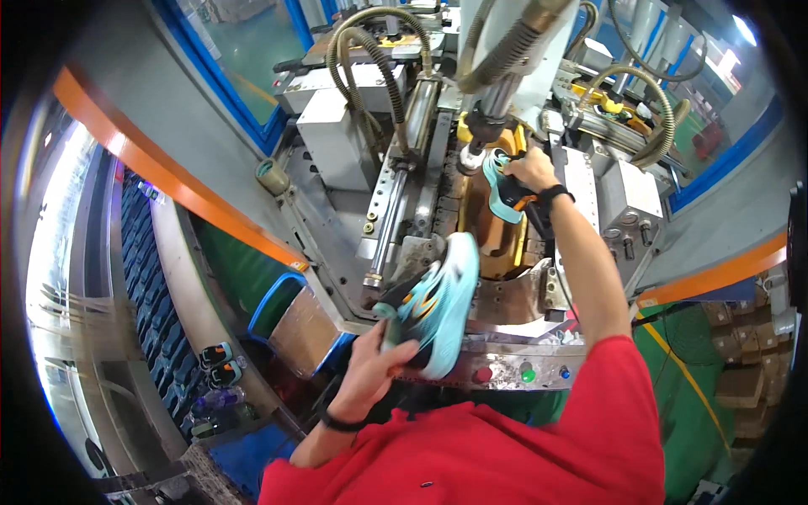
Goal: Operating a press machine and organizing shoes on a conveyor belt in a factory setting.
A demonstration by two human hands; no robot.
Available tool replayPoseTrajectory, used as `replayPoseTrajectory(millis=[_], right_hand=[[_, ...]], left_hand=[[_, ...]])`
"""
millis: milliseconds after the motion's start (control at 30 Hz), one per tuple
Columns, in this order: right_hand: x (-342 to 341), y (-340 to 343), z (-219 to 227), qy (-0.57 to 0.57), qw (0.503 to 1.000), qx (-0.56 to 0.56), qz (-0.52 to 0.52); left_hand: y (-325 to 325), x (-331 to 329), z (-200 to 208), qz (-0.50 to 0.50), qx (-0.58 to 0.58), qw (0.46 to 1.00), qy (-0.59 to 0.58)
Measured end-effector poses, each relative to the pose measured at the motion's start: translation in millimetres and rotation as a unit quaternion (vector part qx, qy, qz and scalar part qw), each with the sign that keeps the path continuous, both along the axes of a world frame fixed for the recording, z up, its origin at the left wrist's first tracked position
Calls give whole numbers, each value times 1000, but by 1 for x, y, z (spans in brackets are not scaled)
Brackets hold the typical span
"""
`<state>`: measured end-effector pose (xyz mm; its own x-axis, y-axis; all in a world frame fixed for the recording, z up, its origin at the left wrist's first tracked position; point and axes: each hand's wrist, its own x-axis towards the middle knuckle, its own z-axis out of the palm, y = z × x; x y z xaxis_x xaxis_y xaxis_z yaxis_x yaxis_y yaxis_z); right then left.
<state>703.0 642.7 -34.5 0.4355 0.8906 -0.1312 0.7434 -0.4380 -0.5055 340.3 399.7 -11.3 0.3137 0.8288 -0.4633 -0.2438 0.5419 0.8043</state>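
Observation:
My left hand (pixel 370 370) grips a sneaker (pixel 452 295) by its heel end, in front of the machine. Its thick sole is pale teal fading to white, its upper black with orange accents. Farther ahead, my right hand (pixel 534 171) is closed on the upper of a second teal-and-black sneaker (pixel 502 195). That one is tilted over the machine's tan, yellow-edged trough (pixel 488 240), just beside the press head (pixel 486 126). The fingertips of my right hand are partly hidden.
Metal cylinders (pixel 391 223) and hoses flank the trough. Coloured buttons (pixel 528 373) line the machine's front edge. A blue-rimmed bin with cardboard (pixel 307 330) stands left, beside a conveyor carrying a pair of shoes (pixel 220 364). Cardboard boxes (pixel 741 387) are stacked at the right.

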Motion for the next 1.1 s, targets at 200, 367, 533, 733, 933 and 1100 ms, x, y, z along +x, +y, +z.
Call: replayPoseTrajectory(millis=[200,367,533,733,933,1100], right_hand=[[-37,35,-125,-154,974,152,-63],[-67,-12,-54,-85,993,72,30],[-164,-185,-24,28,902,294,316],[-217,-278,-172,85,870,179,451],[-219,-276,-251,73,831,185,519],[-214,-262,-257,106,826,155,531]], left_hand=[[-87,-73,31,239,55,969,27],[-159,-95,-1,404,44,914,10],[-203,-76,-19,494,-19,869,28],[-233,-46,-31,482,-52,871,-72],[-305,-31,-30,563,-43,824,-48],[-371,-50,-42,636,-98,766,-6]])
